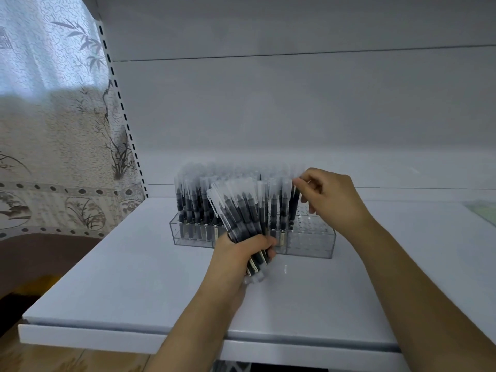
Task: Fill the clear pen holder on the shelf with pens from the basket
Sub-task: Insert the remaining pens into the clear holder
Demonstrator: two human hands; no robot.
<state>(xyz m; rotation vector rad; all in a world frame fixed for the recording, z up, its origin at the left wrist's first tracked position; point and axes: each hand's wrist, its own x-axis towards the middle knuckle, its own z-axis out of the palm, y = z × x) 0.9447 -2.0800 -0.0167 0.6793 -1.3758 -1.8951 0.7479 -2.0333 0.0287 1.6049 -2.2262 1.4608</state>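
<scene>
Shelf (134, 277): white, with the holder standing on it toward the back.
Clear pen holder (311, 241): a transparent rack; its left and middle holes hold upright black pens (193, 208) with clear caps, while its right end shows bare holes.
Left hand (241, 253): fingers curled tightly round a fanned bundle of pens (241, 210), held just in front of the holder.
Right hand (332, 200): fingertips pinching the clear cap of one pen (295, 200) at the filled rows' right edge.
Wall (53, 157): patterned paper left of the shelf.
</scene>
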